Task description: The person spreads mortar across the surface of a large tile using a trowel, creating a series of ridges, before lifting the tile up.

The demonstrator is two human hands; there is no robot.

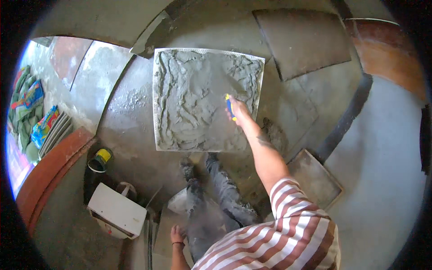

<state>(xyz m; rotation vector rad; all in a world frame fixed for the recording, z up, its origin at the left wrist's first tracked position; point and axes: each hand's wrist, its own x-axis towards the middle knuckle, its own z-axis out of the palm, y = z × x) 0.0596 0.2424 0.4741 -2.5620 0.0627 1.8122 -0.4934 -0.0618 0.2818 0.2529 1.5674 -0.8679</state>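
My right hand (238,110) is closed around the blue and yellow handle of a trowel (230,107). The trowel's grey blade is hard to tell from the wet grey mortar (189,99) under it. That mortar lies in ridges and smears over a square pale-edged tile (156,130) in front of my legs. A smoother patch shows around the upper middle and right. Low in the picture, my left hand (177,235) rests beside my leg, seemingly empty with its fingers partly visible, over a grey board (163,236).
At left stand a white box-like object (118,209) and a dark bucket (96,163) with a yellow thing at its rim. Farther left, colourful bags (44,126) lie past a red-brown ledge (58,168). Flat slabs lie at upper right (303,42) and lower right (317,177).
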